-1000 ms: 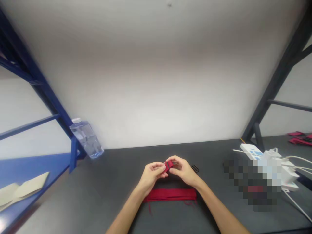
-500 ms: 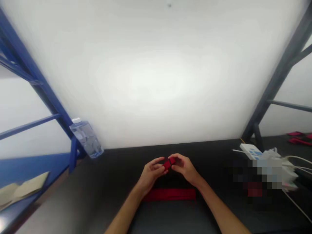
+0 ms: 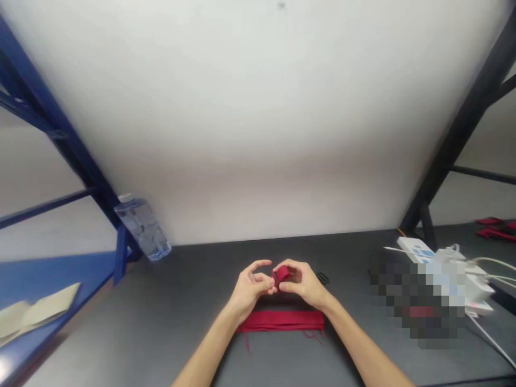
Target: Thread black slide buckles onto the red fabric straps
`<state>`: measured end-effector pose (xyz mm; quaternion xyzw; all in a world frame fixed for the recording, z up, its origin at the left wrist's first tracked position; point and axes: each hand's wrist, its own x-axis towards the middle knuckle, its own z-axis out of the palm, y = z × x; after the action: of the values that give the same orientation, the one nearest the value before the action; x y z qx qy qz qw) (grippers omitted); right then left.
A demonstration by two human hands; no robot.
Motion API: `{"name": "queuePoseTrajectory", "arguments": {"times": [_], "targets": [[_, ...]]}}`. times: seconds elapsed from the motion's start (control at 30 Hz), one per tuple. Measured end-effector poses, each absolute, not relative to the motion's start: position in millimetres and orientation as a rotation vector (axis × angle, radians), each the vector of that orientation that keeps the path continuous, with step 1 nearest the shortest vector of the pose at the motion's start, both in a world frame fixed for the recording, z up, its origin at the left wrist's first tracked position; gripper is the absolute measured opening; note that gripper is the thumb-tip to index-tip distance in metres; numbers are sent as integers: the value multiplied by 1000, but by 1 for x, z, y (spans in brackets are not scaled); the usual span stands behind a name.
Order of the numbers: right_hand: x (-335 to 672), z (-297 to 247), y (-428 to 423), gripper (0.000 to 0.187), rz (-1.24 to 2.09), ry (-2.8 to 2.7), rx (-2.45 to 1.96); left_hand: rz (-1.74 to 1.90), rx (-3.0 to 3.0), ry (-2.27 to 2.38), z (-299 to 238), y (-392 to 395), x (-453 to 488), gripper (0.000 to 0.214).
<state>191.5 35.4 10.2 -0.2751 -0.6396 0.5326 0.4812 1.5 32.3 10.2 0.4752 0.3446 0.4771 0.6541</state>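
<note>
Between my hands is a small looped piece of red strap point(image 3: 284, 272), with a narrow black buckle-like piece across it. My left hand point(image 3: 252, 285) pinches the loop's left end between thumb and fingers, with its index finger raised. My right hand point(image 3: 304, 280) grips the loop from the right, thumb below and fingers over the top. Just beneath my hands, a folded red strap point(image 3: 280, 321) lies flat on the dark table, loose threads hanging from its ends. A small black slider buckle point(image 3: 323, 278) rests on the table to the right of my right hand.
A clear bottle with a white cap point(image 3: 144, 228) leans at the blue frame on the left. White boxes and cables point(image 3: 479, 290) lie on the right, by a blurred-out patch. More red pieces point(image 3: 497, 228) sit far right. Beige fabric point(image 3: 40, 314) lies on a blue surface at left.
My right hand has moved slightly down and left, and the red loop has turned between my fingers. The scene's lighting differs, with the wall darker and the table lighter.
</note>
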Motion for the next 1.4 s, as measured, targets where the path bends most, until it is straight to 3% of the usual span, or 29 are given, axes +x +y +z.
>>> {"name": "queuePoseTrajectory", "arguments": {"times": [0.2, 0.87, 1.1, 1.4], "targets": [[192, 11, 33, 35, 1354, -1569, -656, 1064, 1104, 743, 9, 31, 1, 46], [188, 4, 34, 41, 1321, -1588, -729, 1120, 1228, 875, 4, 32, 5, 43], [189, -3, 42, 33, 928, -1581, -934, 1192, 1249, 960, 0, 36, 11, 34], [184, -8, 45, 31, 1009, -1468, -930, 1228, 1155, 966, 2, 38, 10, 34]]}}
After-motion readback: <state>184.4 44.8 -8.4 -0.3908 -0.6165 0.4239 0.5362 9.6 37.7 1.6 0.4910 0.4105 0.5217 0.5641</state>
